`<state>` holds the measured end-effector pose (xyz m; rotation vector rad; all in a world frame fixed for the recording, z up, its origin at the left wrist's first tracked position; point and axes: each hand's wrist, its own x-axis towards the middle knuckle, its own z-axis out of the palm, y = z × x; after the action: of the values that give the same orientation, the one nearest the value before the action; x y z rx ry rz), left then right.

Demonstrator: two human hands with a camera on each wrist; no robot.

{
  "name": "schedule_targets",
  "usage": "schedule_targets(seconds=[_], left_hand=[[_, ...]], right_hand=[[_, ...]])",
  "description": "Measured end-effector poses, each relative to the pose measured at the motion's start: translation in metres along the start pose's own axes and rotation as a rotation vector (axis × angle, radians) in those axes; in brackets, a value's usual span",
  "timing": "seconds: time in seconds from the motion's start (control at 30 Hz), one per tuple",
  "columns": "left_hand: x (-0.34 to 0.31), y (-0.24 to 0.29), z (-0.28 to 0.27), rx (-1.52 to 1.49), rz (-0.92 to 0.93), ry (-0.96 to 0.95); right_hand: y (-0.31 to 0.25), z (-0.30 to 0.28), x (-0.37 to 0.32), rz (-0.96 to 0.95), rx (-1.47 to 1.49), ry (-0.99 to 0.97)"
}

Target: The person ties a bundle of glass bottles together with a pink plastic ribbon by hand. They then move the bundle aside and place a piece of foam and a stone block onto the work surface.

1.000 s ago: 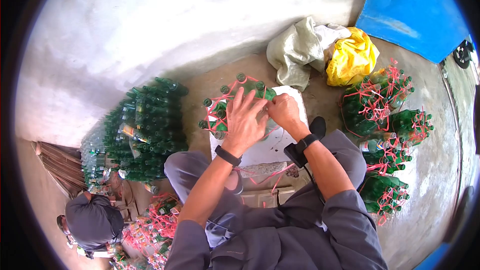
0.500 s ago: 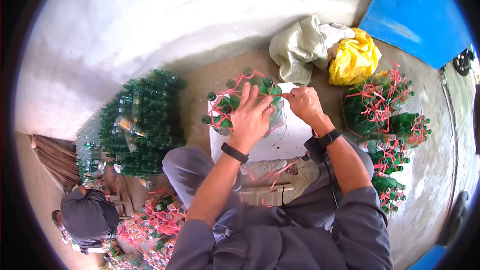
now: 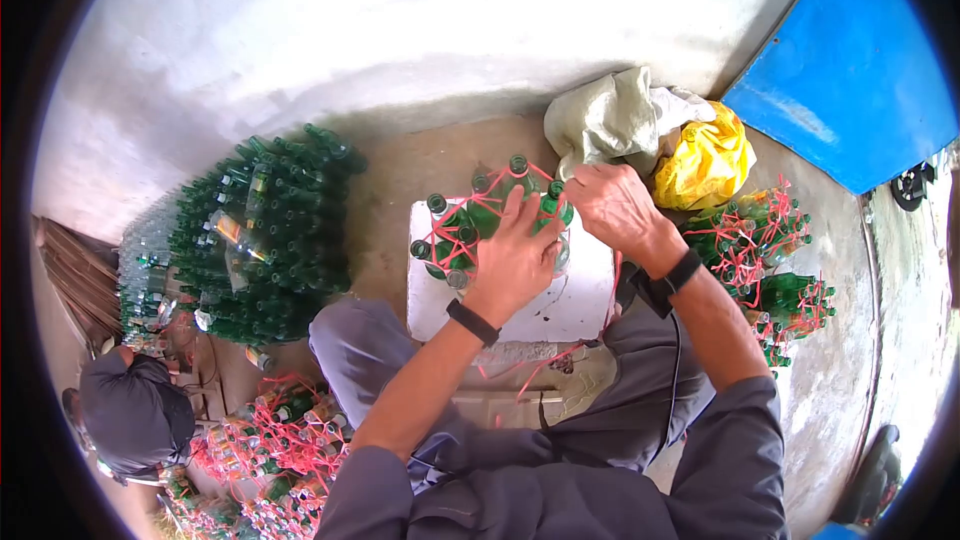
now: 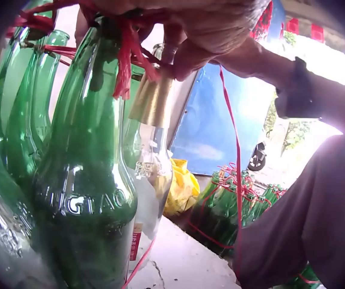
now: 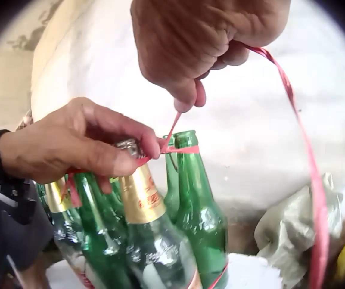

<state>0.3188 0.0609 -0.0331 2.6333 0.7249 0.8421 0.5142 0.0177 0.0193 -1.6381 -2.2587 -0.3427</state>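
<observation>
Shifted toward one o'clock, my right hand (image 3: 615, 205) pinching red string (image 5: 320, 241), left hand (image 3: 517, 258) curled gripping the bottles (image 3: 462, 230)

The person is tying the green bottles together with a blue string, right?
Not quite: the string is red, not blue. The right wrist view shows it plainly. The right hand pinches the red string, which runs round the necks of the green bottles, while the left hand grips their tops.
</observation>
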Motion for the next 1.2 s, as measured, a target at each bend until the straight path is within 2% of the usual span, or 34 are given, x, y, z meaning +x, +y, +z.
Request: schedule_targets(seconds=[0.07, 0.13, 0.2, 0.3, 0.33, 0.4, 0.53, 0.6, 0.67, 0.73, 0.8, 0.87, 0.9, 0.97, 1.0, 1.07, 1.2], left_hand=[[0.001, 0.000, -0.001, 0.010, 0.016, 0.012], [0.002, 0.000, -0.002, 0.010, 0.008, 0.006], [0.001, -0.001, -0.002, 0.012, -0.001, -0.001], [0.000, -0.001, 0.000, 0.013, 0.004, 0.008], [0.000, -0.001, -0.001, 0.002, 0.008, 0.015], [0.001, -0.002, -0.001, -0.001, 0.016, 0.018], [0.000, -0.002, -0.003, -0.040, 0.005, 0.036], [-0.001, 0.000, -0.004, -0.048, 0.002, 0.043], [-0.003, 0.000, -0.002, -0.080, -0.002, 0.060], [-0.007, 0.000, -0.002, -0.061, 0.014, 0.057], [-0.018, 0.002, -0.005, -0.045, 0.030, 0.049], [-0.037, 0.010, -0.023, 0.030, -0.096, 0.069], [-0.045, 0.011, -0.031, 0.033, -0.100, 0.062], [-0.061, 0.007, -0.046, 0.160, -0.296, 0.036], [-0.068, 0.003, -0.050, 0.166, -0.300, 0.033], [-0.082, -0.008, -0.054, 0.001, -0.507, 0.048], [-0.083, -0.017, -0.046, -0.074, -0.568, 0.141]], right_hand=[[0.009, 0.010, 0.016, -0.051, -0.058, -0.033], [0.019, 0.021, 0.030, -0.066, 0.024, 0.042], [0.031, 0.032, 0.034, -0.015, 0.091, -0.008], [0.045, 0.049, 0.035, 0.131, 0.357, -0.046], [0.051, 0.061, 0.035, 0.124, 0.352, -0.043], [0.059, 0.082, 0.031, 0.227, 0.556, -0.150], [0.049, 0.084, 0.010, 0.266, 0.641, -0.091], [0.041, 0.103, -0.007, 0.659, 0.749, -0.028], [0.029, 0.111, -0.015, 0.716, 0.807, 0.047], [0.016, 0.108, -0.015, 0.872, 1.098, 0.125], [0.014, 0.105, -0.014, 0.880, 1.104, 0.154], [0.012, 0.104, -0.015, 0.937, 1.083, 0.110], [0.011, 0.103, -0.015, 0.929, 1.076, 0.119], [0.011, 0.108, -0.016, 0.950, 1.106, 0.119], [0.012, 0.110, -0.017, 0.970, 1.126, 0.128], [0.009, 0.109, -0.017, 0.982, 1.150, 0.133], [0.007, 0.112, -0.018, 1.004, 1.171, 0.171]])
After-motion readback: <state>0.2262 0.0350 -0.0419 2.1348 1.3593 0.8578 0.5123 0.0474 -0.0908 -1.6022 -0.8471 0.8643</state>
